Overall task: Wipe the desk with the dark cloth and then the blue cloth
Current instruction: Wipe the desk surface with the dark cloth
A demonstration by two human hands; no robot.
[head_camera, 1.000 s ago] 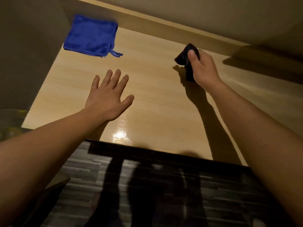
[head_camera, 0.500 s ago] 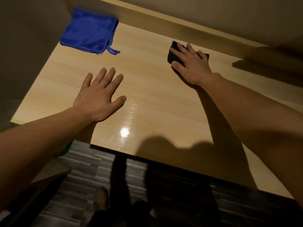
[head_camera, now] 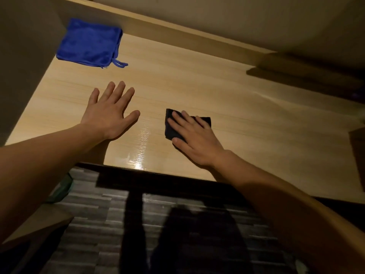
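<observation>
Fingers (head_camera: 187,120) of the right hand (head_camera: 194,141) lie spread and flat across the small dark folded cloth (head_camera: 171,129), pinning it against the pale wood-grain laminate desk (head_camera: 197,84) rather than gripping it; the cloth's left edge and far corners show past the fingertips and thumb. It sits near the middle of the desk, a little toward the front edge. The left hand (head_camera: 109,113) rests just beside it, palm down, fingers fanned wide and empty, apparently bracing the body.

Farther out, the square blue microfibre cloth (head_camera: 88,43) with its small hanging loop lies folded in the far left corner, well apart from both hands and untouched. A glossy highlight shows on the laminate between the hands, near the front edge.

The step in hand looks like the dark-cloth wipe. To do it well, I would keep the palm's weight even over the whole cloth so no corner curls under, sweep in overlapping passes along the grain, and cover the shadowed right end and the back strip by the wall. The bracing hand should shift aside so the patch beneath it gets wiped too.
</observation>
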